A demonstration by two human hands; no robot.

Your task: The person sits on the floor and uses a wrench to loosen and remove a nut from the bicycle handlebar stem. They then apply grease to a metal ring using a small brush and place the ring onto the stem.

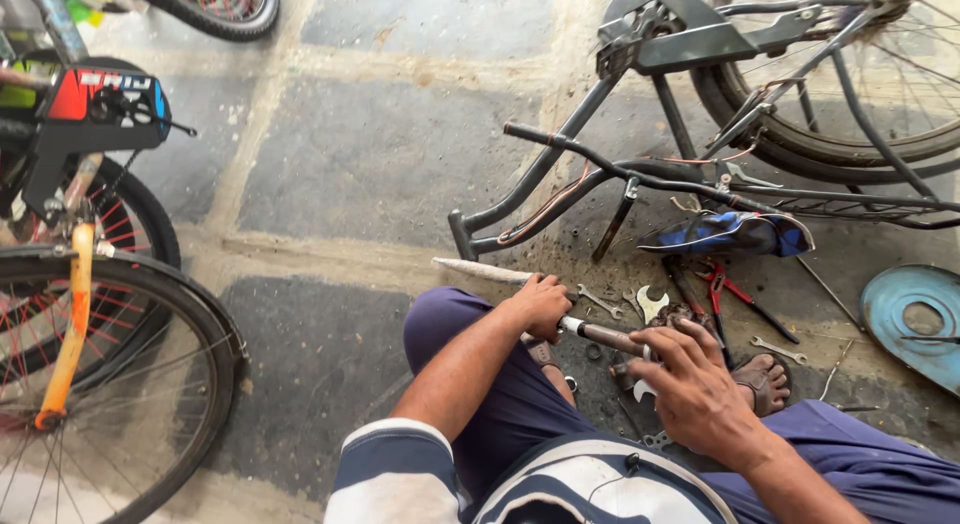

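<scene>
Left hand (541,304) wrapped round one end of rusty metal rod (600,335), right hand (693,384) gripping other end, fingers curled tight. Rod sits low over knees, between both hands. Spanners (600,302) and red pliers (722,284) on floor (380,154) just past right hand, upturned grey bike frame (600,174) beyond.

Three bicycles (760,104); two hands (700,394); several spanners (600,302).

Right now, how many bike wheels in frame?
4, all partly cropped: upside-down bike's wheel top right; black tyre top left; orange-fork wheel bottom left; red-spoked wheel behind it. More may be hidden.
</scene>
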